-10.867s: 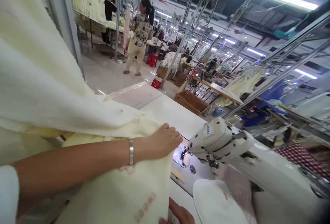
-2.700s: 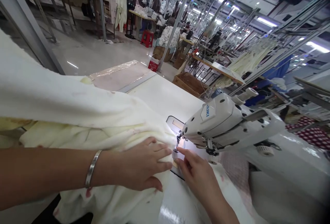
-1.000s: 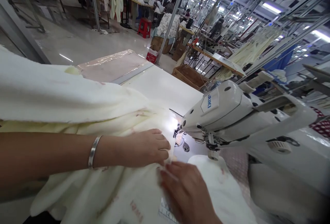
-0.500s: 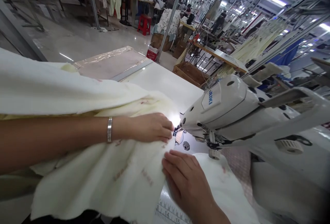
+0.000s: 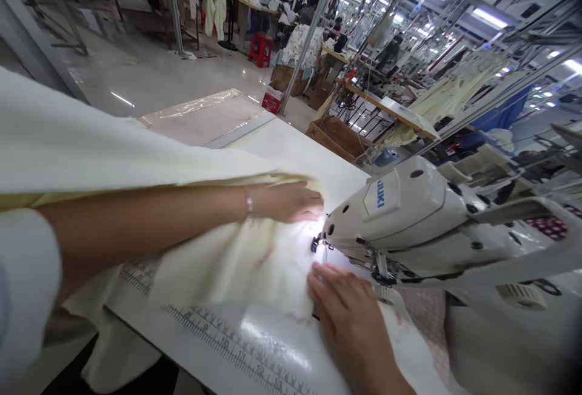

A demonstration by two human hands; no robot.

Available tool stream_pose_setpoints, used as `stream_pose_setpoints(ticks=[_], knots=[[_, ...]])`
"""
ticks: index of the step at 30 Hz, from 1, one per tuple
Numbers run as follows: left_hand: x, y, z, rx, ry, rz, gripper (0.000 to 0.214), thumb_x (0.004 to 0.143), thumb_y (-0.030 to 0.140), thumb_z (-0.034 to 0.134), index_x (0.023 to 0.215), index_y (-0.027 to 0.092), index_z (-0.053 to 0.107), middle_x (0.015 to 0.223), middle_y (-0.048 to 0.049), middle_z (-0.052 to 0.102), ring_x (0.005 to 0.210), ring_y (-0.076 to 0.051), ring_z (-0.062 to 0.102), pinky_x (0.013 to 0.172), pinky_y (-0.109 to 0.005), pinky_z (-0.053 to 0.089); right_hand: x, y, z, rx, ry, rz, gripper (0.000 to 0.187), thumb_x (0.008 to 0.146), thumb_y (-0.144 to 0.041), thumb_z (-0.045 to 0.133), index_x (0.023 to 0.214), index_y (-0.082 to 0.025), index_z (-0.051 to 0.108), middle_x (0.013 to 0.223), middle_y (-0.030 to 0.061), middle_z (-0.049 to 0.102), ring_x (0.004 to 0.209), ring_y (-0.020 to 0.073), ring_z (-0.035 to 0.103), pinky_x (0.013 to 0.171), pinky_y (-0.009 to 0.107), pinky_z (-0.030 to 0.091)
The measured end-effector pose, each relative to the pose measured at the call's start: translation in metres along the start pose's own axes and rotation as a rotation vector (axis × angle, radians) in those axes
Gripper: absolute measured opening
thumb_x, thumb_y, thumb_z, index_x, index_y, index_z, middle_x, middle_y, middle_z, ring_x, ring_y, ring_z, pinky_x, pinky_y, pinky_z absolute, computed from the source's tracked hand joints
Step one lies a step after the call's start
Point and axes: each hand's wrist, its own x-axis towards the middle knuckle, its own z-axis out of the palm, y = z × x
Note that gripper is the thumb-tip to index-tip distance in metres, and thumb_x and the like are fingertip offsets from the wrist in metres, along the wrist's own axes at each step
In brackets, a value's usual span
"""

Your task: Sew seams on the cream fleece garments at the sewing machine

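A large cream fabric [image 5: 113, 158] drapes over my left arm and spreads across the white sewing table [image 5: 282, 152]. My left hand [image 5: 291, 202], with a silver bracelet at the wrist, lies flat on the cloth just left of the needle, fingers stretched out. My right hand [image 5: 350, 313] presses flat on the cloth's edge in front of the needle area, fingers apart. The white sewing machine [image 5: 409, 213] stands to the right, its lamp lighting the cloth under the needle [image 5: 314, 244].
A ruler scale [image 5: 218, 334] runs along the table's near edge. A plastic-covered surface [image 5: 204, 117] lies at the table's far end. Beyond are a brown basket [image 5: 339, 135], a red stool [image 5: 262, 49], metal poles, hanging cream garments and other workstations.
The cloth has slid away along the table, baring the ruler at the near edge. My left hand moved farther up and flattened; my right hand moved closer to the needle.
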Motion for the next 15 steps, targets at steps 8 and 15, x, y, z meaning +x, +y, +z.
stream_pose_setpoints(ticks=[8,15], knots=[[-0.040,0.075,-0.021,-0.033,0.062,-0.164,0.028,0.081,0.036,0.063,0.098,0.014,0.056,0.095,-0.0088,0.058,0.084,-0.022,0.053,0.071,-0.034,0.042,0.004,0.006,0.001,0.070,0.026,0.007,0.020,0.088,-0.013,0.048,0.102,-0.019,0.062,0.101,0.0037,0.068,0.101,0.0200,0.058,0.078,0.031,0.042],[-0.078,0.096,-0.013,0.017,-0.013,-0.074,0.012,0.083,0.015,0.049,0.071,0.017,0.051,0.074,-0.0036,0.056,0.067,-0.016,0.049,0.062,-0.030,0.041,0.013,-0.006,-0.001,0.221,0.052,0.007,0.020,0.086,-0.008,0.050,0.101,-0.016,0.060,0.090,0.0029,0.066,0.084,0.0150,0.058,0.082,0.030,0.039]])
